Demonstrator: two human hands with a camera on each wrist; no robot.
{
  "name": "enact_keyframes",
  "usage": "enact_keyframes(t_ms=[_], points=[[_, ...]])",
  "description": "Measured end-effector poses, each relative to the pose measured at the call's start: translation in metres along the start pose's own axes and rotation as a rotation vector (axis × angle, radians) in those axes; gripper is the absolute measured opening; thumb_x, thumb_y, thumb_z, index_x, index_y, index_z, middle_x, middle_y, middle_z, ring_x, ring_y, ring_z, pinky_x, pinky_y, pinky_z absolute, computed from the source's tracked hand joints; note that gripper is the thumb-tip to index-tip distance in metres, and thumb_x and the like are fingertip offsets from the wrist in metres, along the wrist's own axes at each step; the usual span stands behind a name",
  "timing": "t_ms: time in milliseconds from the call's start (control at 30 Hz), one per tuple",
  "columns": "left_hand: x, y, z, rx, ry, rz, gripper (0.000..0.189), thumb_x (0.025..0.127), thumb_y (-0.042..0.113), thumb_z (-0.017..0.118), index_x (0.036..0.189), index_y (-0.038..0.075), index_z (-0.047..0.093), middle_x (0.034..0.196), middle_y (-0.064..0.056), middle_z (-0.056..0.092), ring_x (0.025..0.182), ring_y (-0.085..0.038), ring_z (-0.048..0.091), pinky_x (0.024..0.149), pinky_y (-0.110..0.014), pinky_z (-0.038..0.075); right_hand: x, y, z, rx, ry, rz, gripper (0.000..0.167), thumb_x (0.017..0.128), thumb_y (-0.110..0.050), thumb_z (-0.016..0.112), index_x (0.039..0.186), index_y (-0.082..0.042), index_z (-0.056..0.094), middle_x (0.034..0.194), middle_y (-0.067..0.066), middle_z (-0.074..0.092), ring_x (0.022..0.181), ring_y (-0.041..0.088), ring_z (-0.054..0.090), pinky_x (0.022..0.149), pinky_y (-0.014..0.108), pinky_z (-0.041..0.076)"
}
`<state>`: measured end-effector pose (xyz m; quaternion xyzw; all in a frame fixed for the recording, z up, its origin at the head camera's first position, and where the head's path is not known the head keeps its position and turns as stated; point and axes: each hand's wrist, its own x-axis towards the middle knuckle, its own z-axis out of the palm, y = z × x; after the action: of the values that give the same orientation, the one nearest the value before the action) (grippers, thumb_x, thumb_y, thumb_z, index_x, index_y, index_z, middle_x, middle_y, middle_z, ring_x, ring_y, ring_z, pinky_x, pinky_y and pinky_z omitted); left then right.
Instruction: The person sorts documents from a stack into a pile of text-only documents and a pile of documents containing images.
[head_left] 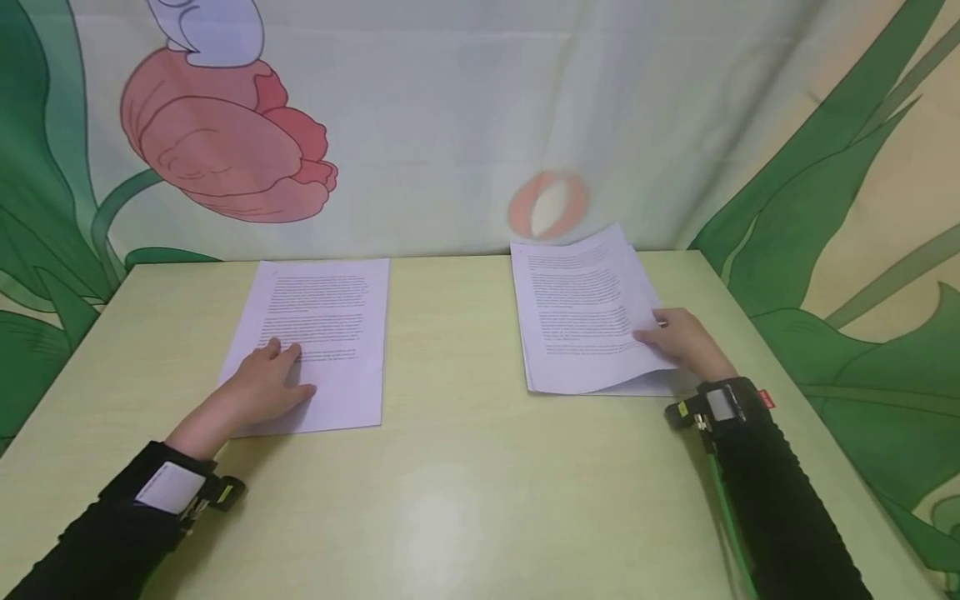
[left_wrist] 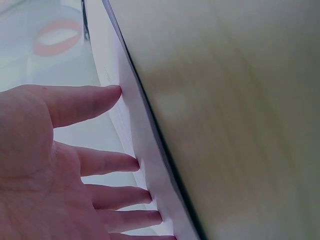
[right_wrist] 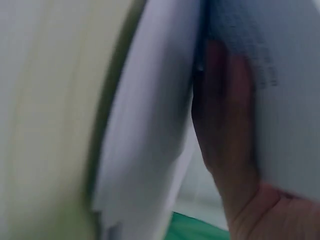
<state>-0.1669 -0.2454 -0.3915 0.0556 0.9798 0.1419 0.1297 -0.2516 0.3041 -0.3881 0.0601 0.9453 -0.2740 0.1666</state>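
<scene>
My left hand [head_left: 262,387] rests its fingertips on a printed stack of paper [head_left: 345,312] that lies flat at the left of the table. In the left wrist view the fingers are spread and fairly straight, touching the paper [left_wrist: 136,115]. Over on the right, my right hand [head_left: 686,337] pinches the right edge of the upper printed sheets [head_left: 577,308], which bend up from a sheet [head_left: 660,383] beneath. The right wrist view is blurred; a lifted sheet [right_wrist: 290,110] hides part of the hand. A narrow dark strip [right_wrist: 201,45] beside the fingers is too blurred to identify.
Both stacks lie on a pale wooden table [head_left: 450,467], near its back edge. Bare tabletop separates them. Behind hangs a cloth [head_left: 420,125] with printed flowers and leaves. Each wrist wears a black band with a small camera, and a green cable [head_left: 727,517] runs along the right sleeve.
</scene>
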Motion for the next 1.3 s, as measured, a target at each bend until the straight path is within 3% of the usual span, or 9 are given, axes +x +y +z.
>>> enact_keyframes(t_ms=[167, 333, 567, 800, 967, 1100, 1200, 1300], points=[[-0.002, 0.001, -0.002, 0.008, 0.001, 0.001, 0.075, 0.088, 0.028, 0.061, 0.138, -0.018, 0.03, 0.14, -0.049, 0.016, 0.128, -0.064, 0.019, 0.103, -0.069, 0.022, -0.001, 0.01, -0.001, 0.08, -0.032, -0.025, 0.064, 0.097, -0.034, 0.051, 0.141, 0.01, 0.033, 0.137, 0.032, 0.042, 0.112, 0.038, 0.046, 0.095, 0.049, 0.039], [-0.001, 0.001, -0.003, 0.013, -0.002, -0.001, 0.075, 0.088, 0.028, 0.062, 0.138, -0.018, 0.031, 0.14, -0.049, 0.018, 0.127, -0.064, 0.021, 0.102, -0.069, 0.024, -0.004, 0.012, -0.001, 0.149, -0.04, -0.036, 0.064, 0.098, -0.037, 0.049, 0.143, 0.005, 0.033, 0.14, 0.029, 0.041, 0.114, 0.036, 0.045, 0.096, 0.048, 0.037], [-0.001, 0.002, -0.005, 0.035, -0.005, -0.022, 0.074, 0.088, 0.03, 0.062, 0.137, -0.017, 0.033, 0.138, -0.049, 0.021, 0.125, -0.065, 0.024, 0.1, -0.069, 0.027, -0.013, -0.001, 0.0, 0.203, -0.036, -0.046, 0.071, 0.096, -0.043, 0.049, 0.147, 0.001, 0.027, 0.15, 0.027, 0.03, 0.126, 0.038, 0.037, 0.103, 0.053, 0.03], [0.003, 0.009, -0.009, 0.016, 0.006, -0.007, 0.073, 0.091, 0.032, 0.058, 0.139, -0.015, 0.031, 0.137, -0.047, 0.026, 0.123, -0.064, 0.029, 0.099, -0.068, 0.03, -0.019, -0.022, -0.003, 0.218, -0.033, -0.07, 0.071, 0.095, -0.048, 0.05, 0.148, -0.004, 0.03, 0.147, 0.022, 0.036, 0.117, 0.033, 0.04, 0.091, 0.042, 0.033], [0.02, 0.038, -0.012, -0.107, 0.028, 0.085, 0.075, 0.098, 0.039, 0.046, 0.145, -0.012, 0.02, 0.146, -0.037, 0.025, 0.135, -0.052, 0.024, 0.11, -0.06, 0.023, -0.025, -0.042, -0.001, 0.22, -0.017, -0.116, 0.071, 0.095, -0.044, 0.052, 0.148, -0.003, 0.029, 0.147, 0.024, 0.035, 0.119, 0.035, 0.04, 0.093, 0.042, 0.033], [0.04, 0.062, -0.008, -0.244, 0.018, 0.179, 0.073, 0.1, 0.048, 0.036, 0.146, -0.006, 0.025, 0.149, -0.026, 0.031, 0.139, -0.04, 0.028, 0.113, -0.052, 0.024, -0.029, -0.057, 0.004, 0.228, -0.005, -0.172, 0.064, 0.095, -0.039, 0.054, 0.145, -0.003, 0.036, 0.142, 0.024, 0.043, 0.113, 0.033, 0.044, 0.088, 0.037, 0.034], [0.051, 0.075, -0.005, -0.379, -0.029, 0.217, 0.076, 0.099, 0.057, 0.025, 0.147, -0.002, 0.028, 0.15, -0.02, 0.034, 0.14, -0.035, 0.03, 0.113, -0.049, 0.025, -0.033, -0.067, 0.008, 0.247, -0.015, -0.207, 0.061, 0.095, -0.039, 0.055, 0.143, -0.006, 0.04, 0.134, 0.021, 0.051, 0.102, 0.029, 0.051, 0.079, 0.032, 0.037], [0.058, 0.085, -0.005, -0.572, -0.098, 0.239, 0.081, 0.097, 0.062, 0.018, 0.147, 0.0, 0.028, 0.148, -0.02, 0.037, 0.138, -0.034, 0.034, 0.112, -0.048, 0.029, -0.036, -0.079, 0.013, 0.274, -0.024, -0.24, 0.056, 0.095, -0.037, 0.056, 0.141, -0.007, 0.044, 0.129, 0.018, 0.057, 0.091, 0.023, 0.055, 0.073, 0.027, 0.04]])
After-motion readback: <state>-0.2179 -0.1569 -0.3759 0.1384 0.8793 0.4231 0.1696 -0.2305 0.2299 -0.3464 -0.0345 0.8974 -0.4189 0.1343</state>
